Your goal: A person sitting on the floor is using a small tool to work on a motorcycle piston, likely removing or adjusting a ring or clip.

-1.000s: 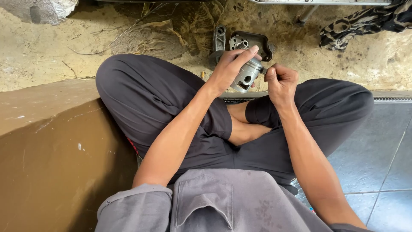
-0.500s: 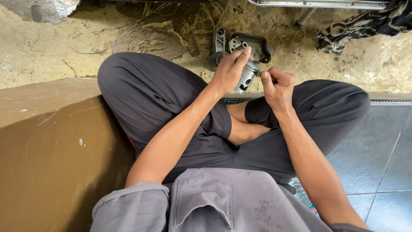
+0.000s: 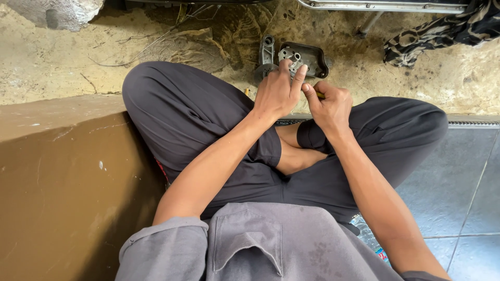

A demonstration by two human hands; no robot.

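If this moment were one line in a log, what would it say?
left hand: grips metal part | right hand: pinches small yellowish tool beside it | black tray behind | person seated cross-legged

Even, soft daylight fills a sharp, unblurred view, brightest on the pale sandy concrete ground (image 3: pixel 62 62) at the top, with deep shadow beneath the silver metal rail (image 3: pixel 385 6) and mild wide-angle bending at the edges.
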